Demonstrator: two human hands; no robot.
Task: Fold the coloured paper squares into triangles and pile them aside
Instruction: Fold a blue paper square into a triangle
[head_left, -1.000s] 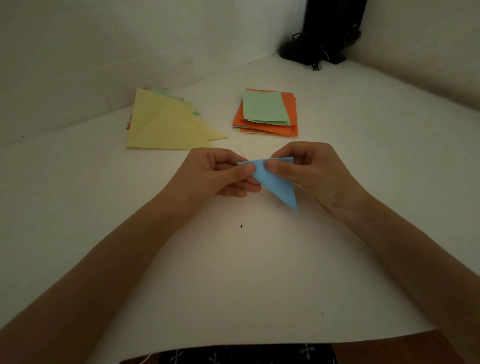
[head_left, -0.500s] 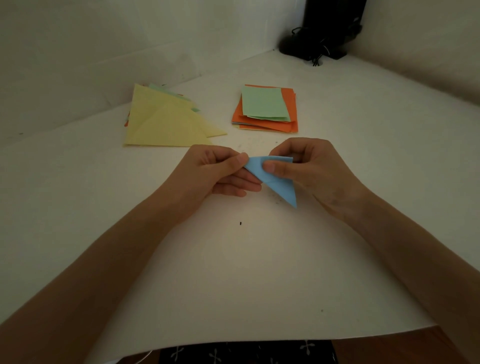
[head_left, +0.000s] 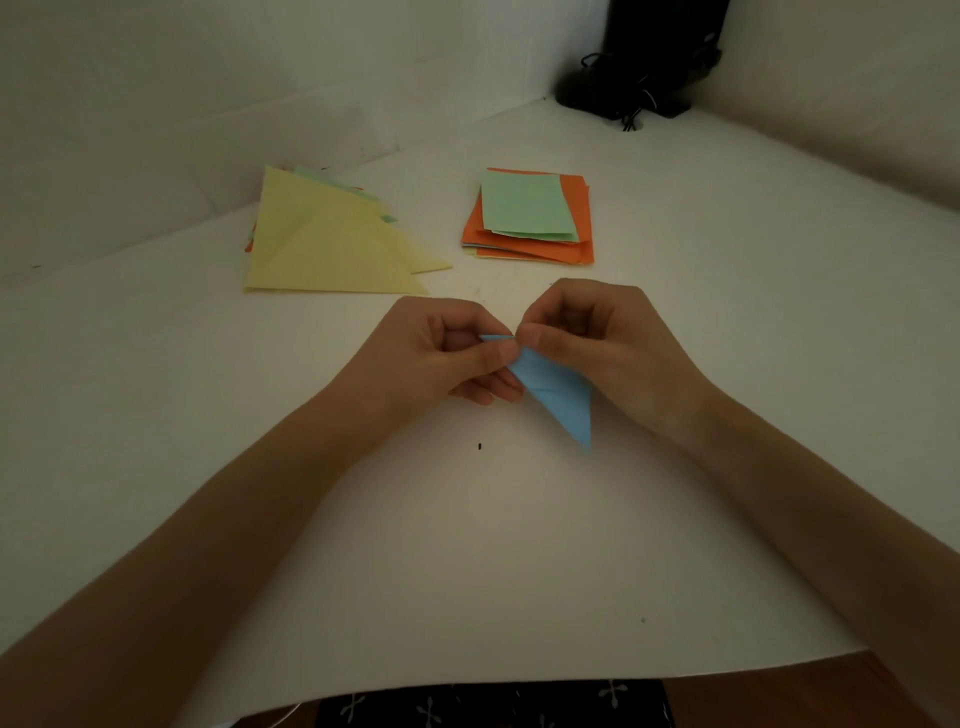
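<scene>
A small blue paper triangle (head_left: 558, 395) is held just above the white table, its long point aimed down toward me. My left hand (head_left: 441, 353) pinches its upper left corner between thumb and fingers. My right hand (head_left: 592, 338) pinches the top edge right beside it, thumb tips almost touching. Behind on the left lies a pile of folded triangles (head_left: 322, 244) with a yellow one on top. At the back centre sits a stack of unfolded squares (head_left: 530, 215), a light green sheet over orange ones.
A white sheet (head_left: 467, 545) covers the table and ends near my body. Pale walls close off the left and right sides. A black device with cables (head_left: 644, 67) stands in the far corner.
Both hands have drawn closer together along the triangle's top edge, and the paper has tilted so its top edge shows edge-on and its point hangs lower.
</scene>
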